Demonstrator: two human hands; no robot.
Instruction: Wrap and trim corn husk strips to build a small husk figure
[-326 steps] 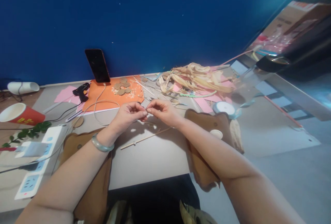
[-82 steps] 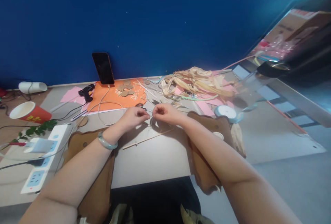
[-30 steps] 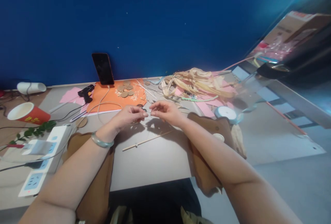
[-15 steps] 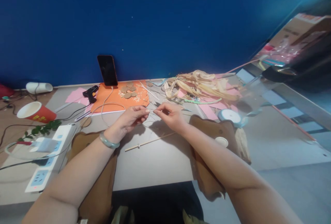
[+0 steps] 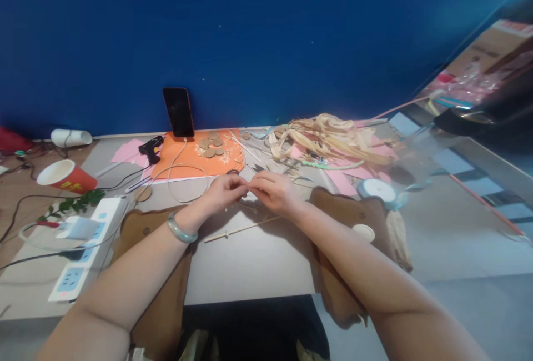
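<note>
Deep blue panelling (image 5: 266, 33) stands behind a pale grey desk (image 5: 250, 272). Above the desk, the left hand (image 5: 226, 192) and right hand (image 5: 277, 192) meet or nearly meet at the fingertips, each grip pinched close; whether a small piece sits between them I cannot tell, and anything so fine would probably be light and easily dropped. Just below, on the desk, lies a thin wooden stick (image 5: 250, 226) with a pale bead-like bit (image 5: 226, 234) near its left end. It looks light, stiff and likely to snap if bent, so its bare middle seems the best hold. Beyond are wooden discs (image 5: 209, 153) on an orange sheet (image 5: 191, 156); to the right, dried husk strips (image 5: 333, 140), probably papery, and a ribbon spool (image 5: 377, 189), best taken by its rim.
</note>
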